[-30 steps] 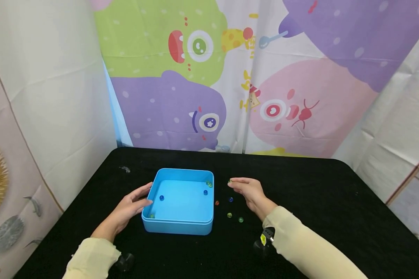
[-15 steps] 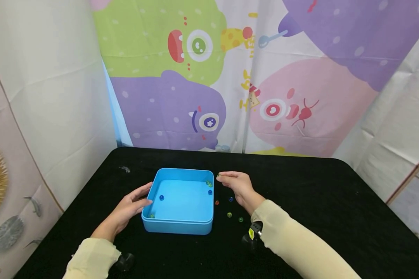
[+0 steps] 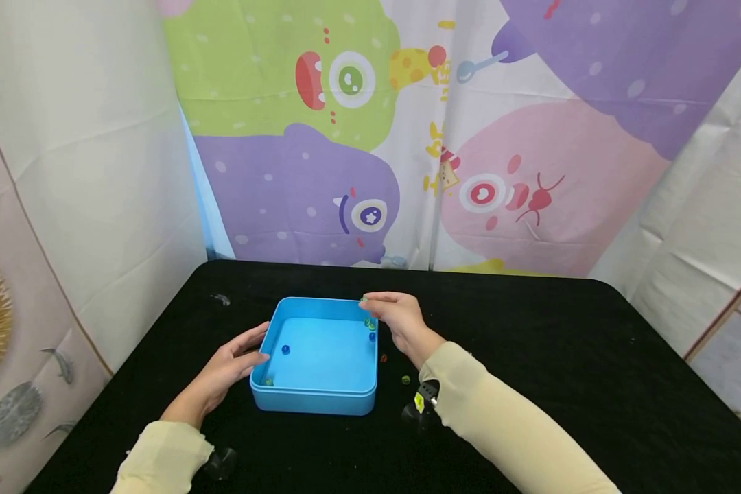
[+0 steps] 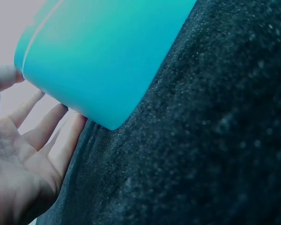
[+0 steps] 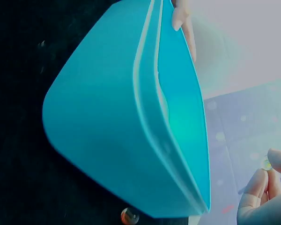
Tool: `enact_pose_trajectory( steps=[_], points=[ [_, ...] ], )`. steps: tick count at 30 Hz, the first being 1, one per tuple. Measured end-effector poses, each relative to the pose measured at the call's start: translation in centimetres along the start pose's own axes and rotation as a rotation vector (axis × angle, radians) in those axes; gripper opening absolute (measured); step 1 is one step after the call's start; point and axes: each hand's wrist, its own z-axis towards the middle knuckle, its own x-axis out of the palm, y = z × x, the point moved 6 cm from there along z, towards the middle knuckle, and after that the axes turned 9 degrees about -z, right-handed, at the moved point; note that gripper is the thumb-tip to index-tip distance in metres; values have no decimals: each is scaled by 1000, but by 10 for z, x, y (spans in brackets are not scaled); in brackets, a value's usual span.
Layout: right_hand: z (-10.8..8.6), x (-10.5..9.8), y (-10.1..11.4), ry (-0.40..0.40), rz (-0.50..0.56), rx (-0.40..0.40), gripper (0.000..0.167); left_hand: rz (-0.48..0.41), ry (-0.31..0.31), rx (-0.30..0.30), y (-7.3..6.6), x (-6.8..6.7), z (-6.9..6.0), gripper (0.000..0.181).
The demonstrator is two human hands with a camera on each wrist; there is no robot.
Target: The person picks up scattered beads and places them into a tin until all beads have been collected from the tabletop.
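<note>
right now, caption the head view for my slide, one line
Left hand touching a blue box, right hand pinching a marble at the box's far right corner.

The blue box point(image 3: 312, 403) is looking like smooth, satiny plastic. At its three o'clock, a red marble point(image 3: 383, 358) is gleaming like glossy glass. The cloth-covered counter point(image 3: 549, 336) is appearing matt and rough; at twelve o'clock, a curtain point(image 3: 420, 137) is showing creased, smooth fabric.

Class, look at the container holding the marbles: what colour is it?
The box is plain light blue; the head view shows it best.
</note>
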Motion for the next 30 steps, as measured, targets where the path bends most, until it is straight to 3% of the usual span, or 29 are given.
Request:
enact_pose_trajectory(
  steps=[13,19,30],
  points=[
    [-6,27,10,12,-11,4,21,1,1,-1,-1,0,0,65],
    [-8,37,13,21,1,-31,22,7,-1,-2,-2,0,1,65],
    [-9,36,11,-16,-13,-16,22,3,2,-7,-1,0,1,65]
  ],
)
